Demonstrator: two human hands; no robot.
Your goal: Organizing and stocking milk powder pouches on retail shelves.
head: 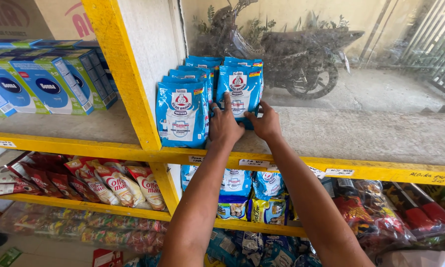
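Several blue and white pouches stand in two rows on a grey shelf with a yellow front edge (pixel 281 163). My left hand (pixel 224 123) presses flat on the lower left of the front pouch of the right row (pixel 239 86). My right hand (pixel 267 122) holds that same pouch at its bottom right corner. The front pouch of the left row (pixel 181 116) stands upright just left of my left hand, beside a yellow post (pixel 123 74).
Blue and white boxes (pixel 44 84) fill the shelf bay to the left. Red and white sachets (pixel 118 185) lie on the lower left shelf, mixed packets (pixel 252 198) on the lower middle. A motorcycle (pixel 291 44) shows through the window behind.
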